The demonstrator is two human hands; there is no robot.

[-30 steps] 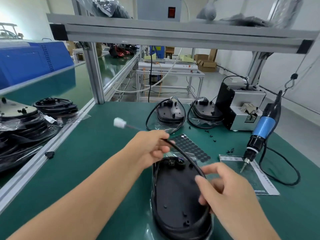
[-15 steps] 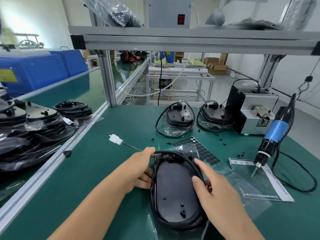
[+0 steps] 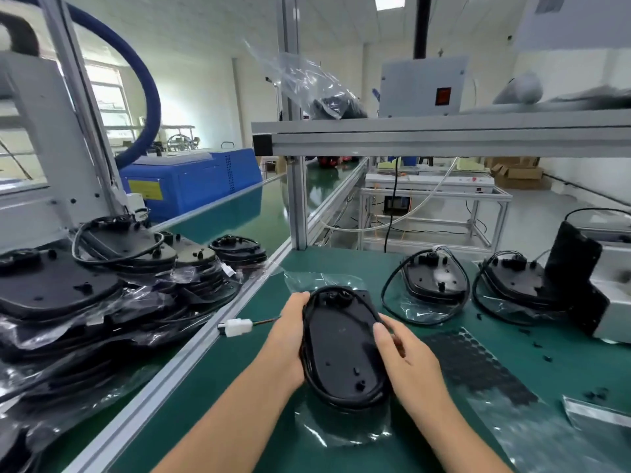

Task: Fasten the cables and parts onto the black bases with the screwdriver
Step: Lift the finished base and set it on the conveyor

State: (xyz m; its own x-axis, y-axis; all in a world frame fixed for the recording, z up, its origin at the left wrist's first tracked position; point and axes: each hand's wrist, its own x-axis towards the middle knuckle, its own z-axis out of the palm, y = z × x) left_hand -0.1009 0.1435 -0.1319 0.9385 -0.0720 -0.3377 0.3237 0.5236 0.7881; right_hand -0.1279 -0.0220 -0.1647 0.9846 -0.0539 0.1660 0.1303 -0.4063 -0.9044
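Black base (image 3: pixel 341 346) gripped between left hand (image 3: pixel 286 336) and right hand (image 3: pixel 406 356).

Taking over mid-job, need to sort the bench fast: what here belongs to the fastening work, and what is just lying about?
In the job:
- black base, held by left hand and right hand
- its cable with white connector
- two wired bases behind

Lying about:
- bagged stack of bases on the left
- sheet of black dots
- blue machine
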